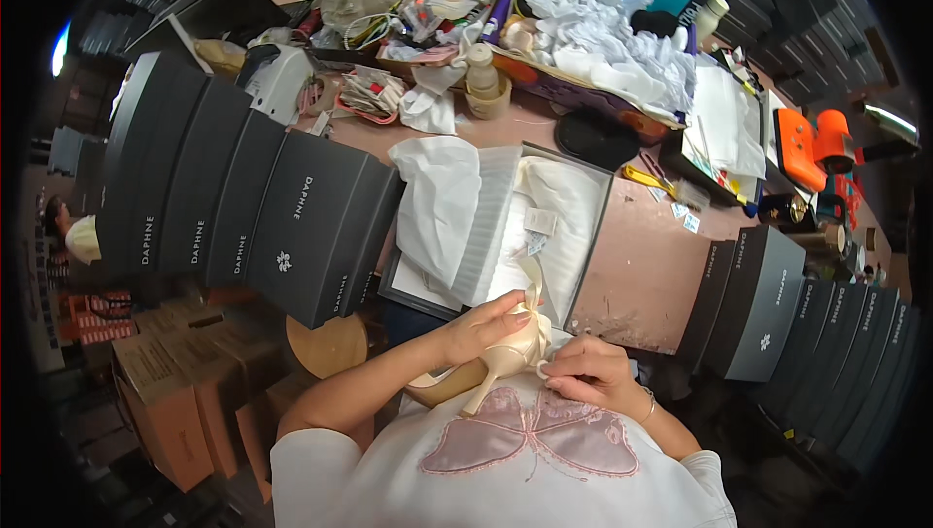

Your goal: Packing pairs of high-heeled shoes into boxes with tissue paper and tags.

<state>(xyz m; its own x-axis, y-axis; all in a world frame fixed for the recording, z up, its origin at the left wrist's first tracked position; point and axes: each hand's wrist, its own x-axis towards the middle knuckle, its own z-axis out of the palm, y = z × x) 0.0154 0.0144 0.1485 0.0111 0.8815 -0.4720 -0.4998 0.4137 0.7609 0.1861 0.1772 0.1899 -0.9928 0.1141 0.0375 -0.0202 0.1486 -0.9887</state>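
Observation:
Close to my chest I hold a cream satin high-heeled shoe, its slim heel pointing down toward me and a ribbon-like strap rising at its far end. My left hand is wrapped round the shoe from the left. My right hand is closed at the shoe's right side, its fingertips pinching a small pale loop or strap end, too small to make out. Just beyond the hands lies an open dark grey shoebox, lined with white tissue paper. A small white packet rests inside.
Closed dark grey shoeboxes stand in rows on the left, with more boxes on the right. At the back are a bin of crumpled paper, a bottle and a yellow-handled cutter. Cardboard cartons sit at lower left.

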